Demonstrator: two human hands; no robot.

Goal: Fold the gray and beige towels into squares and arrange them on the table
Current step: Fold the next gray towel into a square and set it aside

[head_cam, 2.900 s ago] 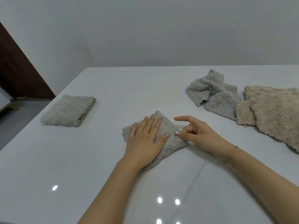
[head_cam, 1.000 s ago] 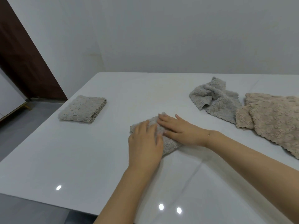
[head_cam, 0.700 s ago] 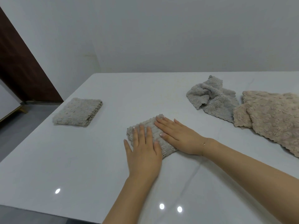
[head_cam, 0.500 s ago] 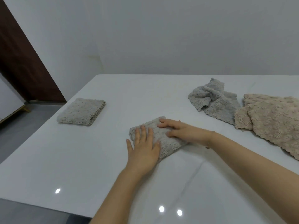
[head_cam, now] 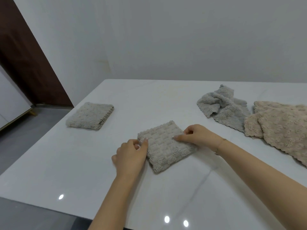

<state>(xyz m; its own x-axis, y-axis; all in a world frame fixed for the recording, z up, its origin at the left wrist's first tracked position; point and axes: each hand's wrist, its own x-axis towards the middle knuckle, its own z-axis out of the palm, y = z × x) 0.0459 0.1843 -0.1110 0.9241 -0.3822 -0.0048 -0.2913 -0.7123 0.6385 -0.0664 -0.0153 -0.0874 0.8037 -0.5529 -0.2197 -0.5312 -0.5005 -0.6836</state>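
Where both palms lay flat on the cloth half a second ago, the fingers have now curled in: findings follow.

Folded piece: small grey-beige waffle-textured towel folded to a square [head_cam: 166, 146], lying on the white glossy table [head_cam: 166, 100] toward its near edge, about midway along it.

Left hand: the left hand [head_cam: 131, 154] pinches the left corner of the square between thumb and curled fingers.

Right hand: the right hand [head_cam: 195, 136] grips the right edge, fingers bent; whether the thumb is under the cloth cannot be told from this angle.

Change: pressing has given way to gripping at two opposite sides.

Meaning: in my judgement the fold is finished and the square is about to be lifted or slid to its place.

Placed piece: matching folded grey-beige square towel [head_cam: 90, 115] near the table's left edge, well apart from the hands.

Outstanding: crumpled grey fleece towel [head_cam: 222, 106] and unfolded beige fleece towels [head_cam: 280, 125], touching one another toward the right edge, not yet folded.

Progress: roughly half remains.
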